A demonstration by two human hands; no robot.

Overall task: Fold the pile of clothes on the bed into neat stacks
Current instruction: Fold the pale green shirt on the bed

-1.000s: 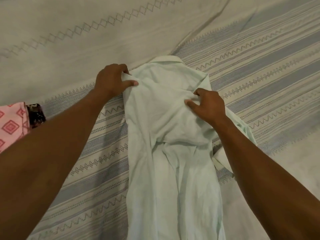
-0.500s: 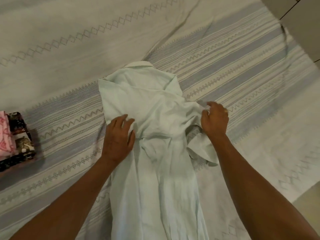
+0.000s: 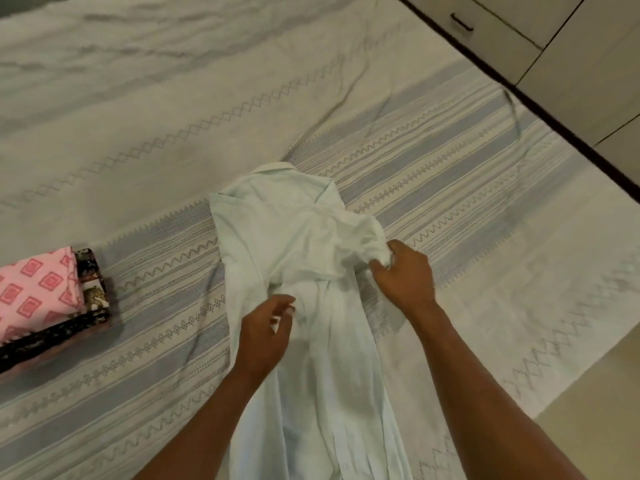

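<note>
Left hand, flat a moment ago, now pinches the shirt. Right hand grips the sleeve — fold under way.

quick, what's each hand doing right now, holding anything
left hand: pinching a fold of the pale collared shirt near its middle
right hand: gripping the shirt's bunched sleeve

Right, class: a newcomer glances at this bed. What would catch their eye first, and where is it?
The pale mint shirt lies collar-away across the middle of the striped bedspread, the right hand gripping bunched fabric at its side and the left hand pinching fabric near its waist. At the left edge sits a folded stack topped by a pink square-print cloth.
</note>
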